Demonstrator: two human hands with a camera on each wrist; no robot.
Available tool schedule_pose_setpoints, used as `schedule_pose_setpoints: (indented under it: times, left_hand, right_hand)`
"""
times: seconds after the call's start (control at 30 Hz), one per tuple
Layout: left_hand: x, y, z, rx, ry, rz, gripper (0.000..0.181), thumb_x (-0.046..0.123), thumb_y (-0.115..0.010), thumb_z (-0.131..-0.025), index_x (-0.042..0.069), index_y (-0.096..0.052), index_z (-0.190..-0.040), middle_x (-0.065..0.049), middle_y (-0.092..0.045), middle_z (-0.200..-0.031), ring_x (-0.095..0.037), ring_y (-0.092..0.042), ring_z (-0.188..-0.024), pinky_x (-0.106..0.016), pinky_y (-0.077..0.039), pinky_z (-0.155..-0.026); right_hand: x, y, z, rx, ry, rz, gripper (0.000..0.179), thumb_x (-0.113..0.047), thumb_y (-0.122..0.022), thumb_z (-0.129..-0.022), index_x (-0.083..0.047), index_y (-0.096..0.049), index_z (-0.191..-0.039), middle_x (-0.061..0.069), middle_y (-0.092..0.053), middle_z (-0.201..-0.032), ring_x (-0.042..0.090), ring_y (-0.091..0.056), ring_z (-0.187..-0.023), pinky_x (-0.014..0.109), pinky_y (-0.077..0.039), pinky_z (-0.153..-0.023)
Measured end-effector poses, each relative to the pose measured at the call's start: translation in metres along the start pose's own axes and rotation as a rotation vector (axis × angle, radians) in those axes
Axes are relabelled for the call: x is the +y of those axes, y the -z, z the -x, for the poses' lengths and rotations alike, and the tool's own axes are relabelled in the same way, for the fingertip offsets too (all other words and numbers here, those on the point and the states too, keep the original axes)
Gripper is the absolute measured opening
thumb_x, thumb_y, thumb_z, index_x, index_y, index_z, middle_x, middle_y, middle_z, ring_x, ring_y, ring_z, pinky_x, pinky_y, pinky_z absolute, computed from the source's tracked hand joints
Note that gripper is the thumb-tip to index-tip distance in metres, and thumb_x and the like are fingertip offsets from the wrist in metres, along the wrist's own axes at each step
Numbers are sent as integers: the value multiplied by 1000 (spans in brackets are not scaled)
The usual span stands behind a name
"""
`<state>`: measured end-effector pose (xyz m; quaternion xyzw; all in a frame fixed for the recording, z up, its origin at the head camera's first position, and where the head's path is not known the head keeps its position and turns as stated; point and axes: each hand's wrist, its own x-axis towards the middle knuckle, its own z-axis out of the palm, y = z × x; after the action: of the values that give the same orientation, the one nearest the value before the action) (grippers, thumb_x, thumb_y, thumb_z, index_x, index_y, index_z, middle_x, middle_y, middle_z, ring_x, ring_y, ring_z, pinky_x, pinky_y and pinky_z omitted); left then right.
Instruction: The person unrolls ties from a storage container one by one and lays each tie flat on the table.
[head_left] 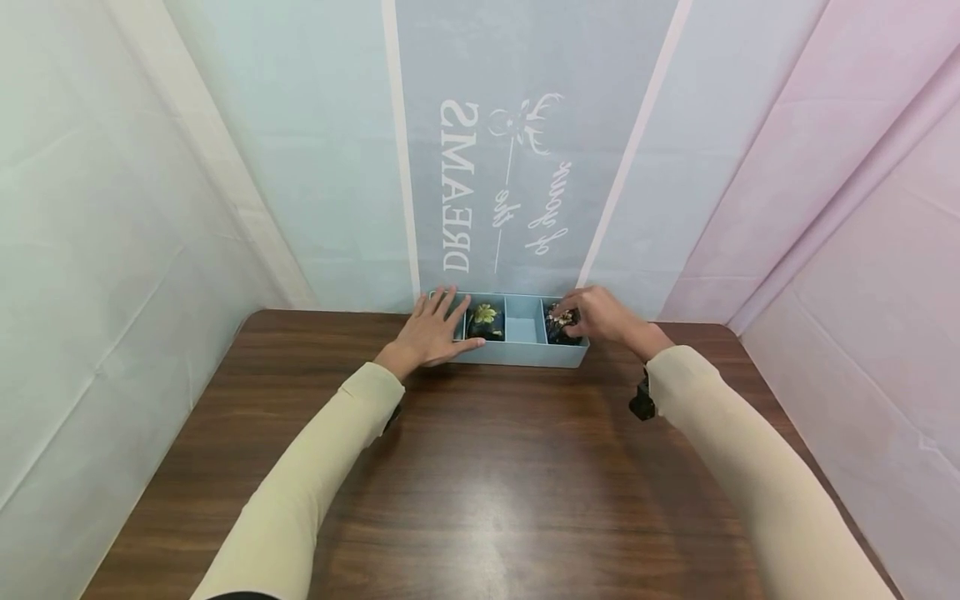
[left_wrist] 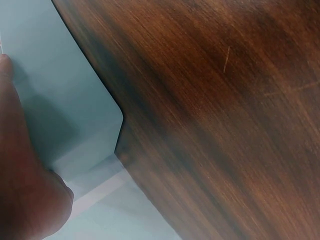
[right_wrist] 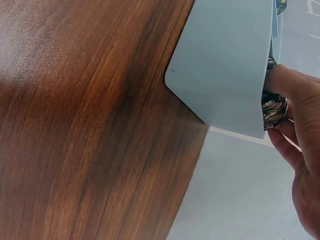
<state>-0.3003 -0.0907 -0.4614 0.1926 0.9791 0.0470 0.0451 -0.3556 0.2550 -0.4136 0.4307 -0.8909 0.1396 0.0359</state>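
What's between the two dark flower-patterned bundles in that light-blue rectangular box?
A bare, light-blue, four-sided compartment lies between them, as the head view shows.

Your long, pale-blue divided box (head_left: 525,354) is lying crosswise at the far edge of the table (head_left: 480,467). A dark yellow-flowered bundle (head_left: 487,322) is sitting in one compartment; you are pinching a dark gold-patterned bundle (right_wrist: 274,112) inside the rightmost one.
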Motion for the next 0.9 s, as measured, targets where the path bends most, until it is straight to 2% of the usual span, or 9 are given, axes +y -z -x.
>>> schedule_pose_setpoints:
  times: [0.17,0.27,0.33,0.47,0.6,0.67,0.83,0.9]
  left_hand:
    - [0,0,1,6,-6,6,97,80,-34,-101,20,-6,-172,-12,3,-179,-34,5,-165,-57,0,-133]
    - [1,1,2,8,2,7,97,80,-34,-101,20,-7,-172,-12,3,-179,-34,5,-165,-57,0,-132]
    - [0,1,1,-1,7,9,97,80,-36,-101,21,-7,-172,-12,4,-179,-34,6,-165,-57,1,-132]
    - [0,-1,-2,-26,12,9,98,81,-36,-100,22,-4,-172,-11,6,-178,-33,9,-165,-57,4,-132]
    - [2,0,2,-6,6,4,97,79,-36,-101,21,-7,-172,-12,3,-179,-34,5,-165,-57,0,-132]
    - [4,1,4,6,5,6,96,79,-36,-101,20,-8,-172,-13,2,-179,-34,3,-165,-57,-2,-132]
    - [4,3,5,11,6,10,96,79,-36,-101,20,-8,-172,-13,1,-179,-35,3,-165,-57,-2,-132]
    - [3,3,4,3,10,10,97,79,-35,-101,20,-7,-172,-13,2,-179,-34,4,-165,-57,-1,-132]
  right_hand:
    - [0,3,0,4,3,-15,28,0,-86,-79,-4,-84,-107,19,-78,-114,29,-76,-88,43,-60,-74]
    - [0,4,0,26,18,-23,28,0,-85,-79,-5,-84,-107,17,-79,-112,28,-75,-89,42,-61,-75]
    - [-1,5,0,35,25,-28,28,0,-85,-79,-5,-84,-107,17,-79,-110,24,-73,-82,40,-58,-71]
    - [-2,6,2,47,40,-29,27,1,-84,-79,-4,-84,-105,17,-80,-109,24,-74,-82,40,-57,-70]
    - [-4,8,4,60,55,-24,27,2,-85,-78,-2,-84,-104,17,-80,-108,29,-77,-91,41,-59,-71]
    - [-5,9,3,70,66,-16,27,2,-85,-78,-2,-84,-104,17,-80,-107,28,-77,-89,40,-58,-69]
    - [-7,13,3,81,79,-7,24,1,-85,-79,-2,-84,-103,18,-80,-106,16,-64,-65,33,-52,-61]
    - [-8,16,3,80,72,-9,24,0,-85,-79,-2,-84,-103,19,-80,-107,13,-58,-60,33,-51,-60]
